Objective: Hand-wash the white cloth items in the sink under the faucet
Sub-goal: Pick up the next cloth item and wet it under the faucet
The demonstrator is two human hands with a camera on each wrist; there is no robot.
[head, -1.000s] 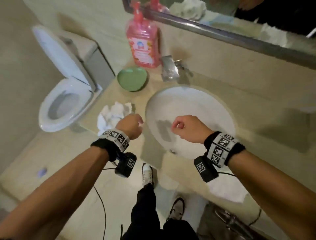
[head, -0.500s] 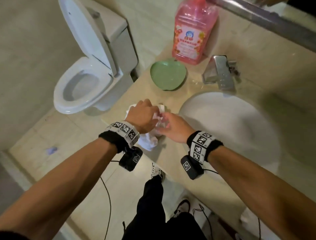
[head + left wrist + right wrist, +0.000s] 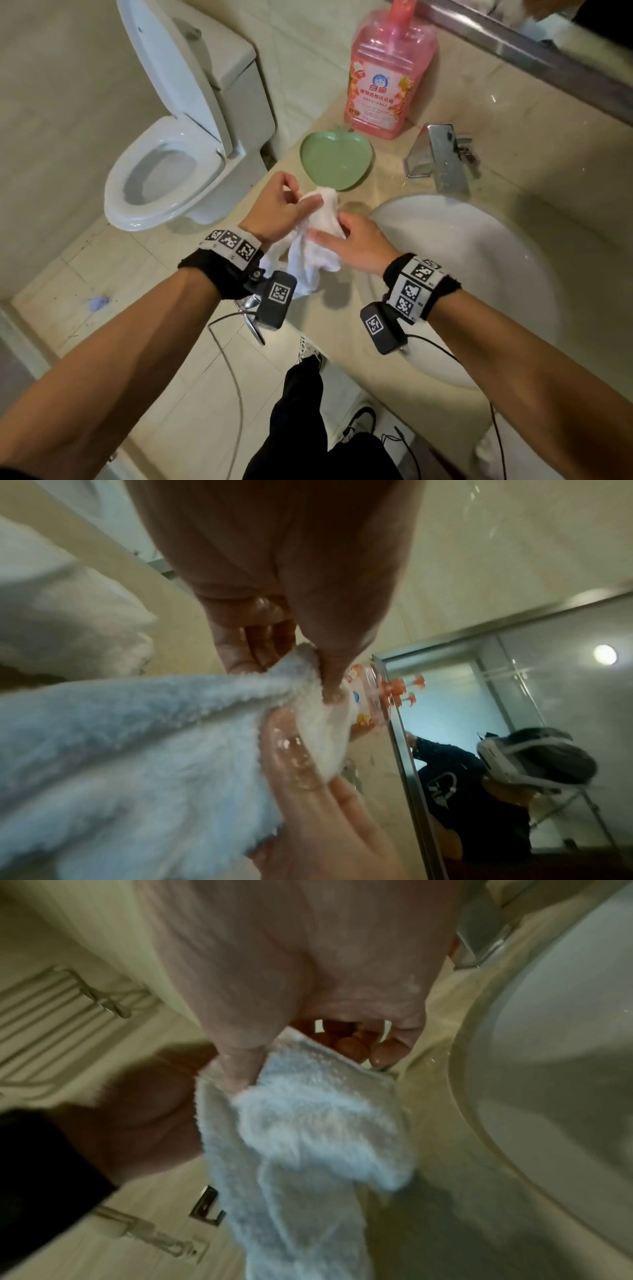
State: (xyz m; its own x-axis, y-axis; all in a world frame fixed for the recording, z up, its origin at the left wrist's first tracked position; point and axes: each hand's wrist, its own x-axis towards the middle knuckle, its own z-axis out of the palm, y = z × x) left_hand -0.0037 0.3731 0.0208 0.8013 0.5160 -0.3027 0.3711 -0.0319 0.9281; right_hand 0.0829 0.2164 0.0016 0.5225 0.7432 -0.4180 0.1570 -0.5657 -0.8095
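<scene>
Your left hand [image 3: 274, 214] and right hand [image 3: 356, 245] both pinch the white cloth [image 3: 317, 240]; its hanging tail could snag your left wrist camera.

Left hand [image 3: 278, 209] pinching; right hand [image 3: 356, 245] pinching; forearms converging

Beige tiles cover the wall [image 3: 68, 102] and the floor [image 3: 113, 274]. A white toilet [image 3: 164, 178] with its lid up stands beside the beige stone bench [image 3: 387, 192]. A metal-framed mirror [image 3: 548, 37] hangs above.
</scene>
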